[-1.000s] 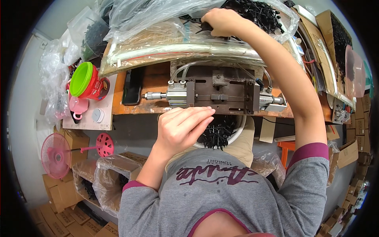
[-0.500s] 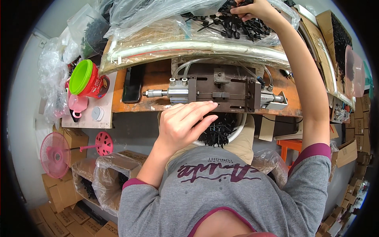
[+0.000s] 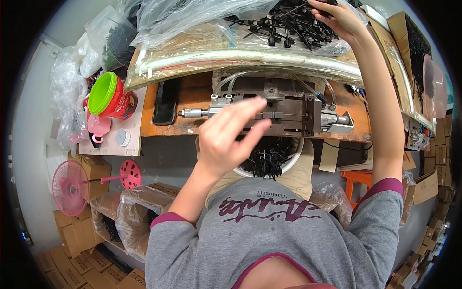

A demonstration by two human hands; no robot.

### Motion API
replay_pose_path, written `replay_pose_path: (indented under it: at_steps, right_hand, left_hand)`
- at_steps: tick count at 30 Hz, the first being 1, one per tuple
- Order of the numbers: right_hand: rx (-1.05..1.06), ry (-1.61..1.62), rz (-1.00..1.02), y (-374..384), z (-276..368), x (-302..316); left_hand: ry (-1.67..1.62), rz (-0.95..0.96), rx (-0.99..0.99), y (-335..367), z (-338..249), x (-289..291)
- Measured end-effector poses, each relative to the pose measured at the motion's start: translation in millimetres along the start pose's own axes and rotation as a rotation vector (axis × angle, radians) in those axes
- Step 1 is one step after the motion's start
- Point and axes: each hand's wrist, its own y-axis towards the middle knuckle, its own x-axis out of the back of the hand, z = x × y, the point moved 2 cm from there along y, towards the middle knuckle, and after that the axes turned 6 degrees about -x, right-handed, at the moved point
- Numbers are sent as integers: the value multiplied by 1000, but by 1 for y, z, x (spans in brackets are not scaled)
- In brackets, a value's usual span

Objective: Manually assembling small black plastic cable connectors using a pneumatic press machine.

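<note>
My left hand (image 3: 228, 137) hovers over the left part of a metal clamping fixture (image 3: 288, 126), fingers stretched and thumb apart, holding nothing. The fixture has a pneumatic cylinder at each end, with clear air hoses, and a small dark block (image 3: 273, 115) sits at its middle. Far off at the top right, my right hand (image 3: 342, 20) is curled round dark plastic pieces at the picture's upper edge, partly cut off. Beside it lies a heap of black thin-stemmed plastic parts (image 3: 288, 29) on clear plastic sheeting. A white tub (image 3: 288, 166) of similar black parts sits below the bench edge, over my lap.
A dark phone (image 3: 165, 107) lies on the wooden bench left of the fixture. Further left stand a red bucket with a green rim (image 3: 111, 98), a pink cup (image 3: 98, 126) and a white round lid (image 3: 122, 137). A padded, plastic-wrapped ledge (image 3: 250, 61) runs behind the fixture.
My right hand has drawn back rightward from the middle of the heap with dark pieces in its fingers. My left hand has risen slightly, its thumb and fingers spreading further apart.
</note>
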Motion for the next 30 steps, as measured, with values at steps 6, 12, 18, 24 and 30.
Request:
replay_pose_path:
  at_steps: [6, 12, 18, 24, 30]
  right_hand:
    - [-28, -129, 219, -79, -37, -16]
    - [-150, 276, 189, -145, -87, -32]
    - [-249, 389, 248, -164, -109, -43]
    - [-160, 318, 72, -170, -118, -29]
    - [-84, 351, -85, -187, -124, -31]
  left_hand:
    - [-143, -103, 135, 34, 16, -19]
    - [-95, 79, -39, 19, 7, -20]
    - [-172, 147, -24, 0, -7, -27]
    - [-262, 176, 175, -18, -17, -17]
    - [-19, 274, 151, -64, 2, -62]
